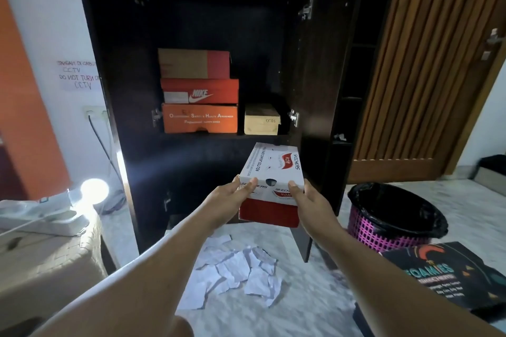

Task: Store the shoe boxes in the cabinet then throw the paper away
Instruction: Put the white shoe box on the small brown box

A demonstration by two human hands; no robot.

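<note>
I hold a white and red shoe box (272,172) by its near end, in the air just below and in front of the dark cabinet's (109,90) shelf. My left hand (232,197) grips its left corner, my right hand (306,197) its right corner. On the shelf stand three stacked boxes: a brown and red one (193,63) on top, an orange Nike box (200,91), and an orange box (200,118) at the bottom. A small tan box (262,119) sits to their right. Crumpled white paper (235,268) lies on the floor beneath my arms.
A pink bin with a black liner (394,213) stands on the floor to the right. A black printed box (449,279) lies in front of it. The cabinet's right door (325,63) hangs open. A lit lamp (94,191) and a cardboard box (46,260) are at left.
</note>
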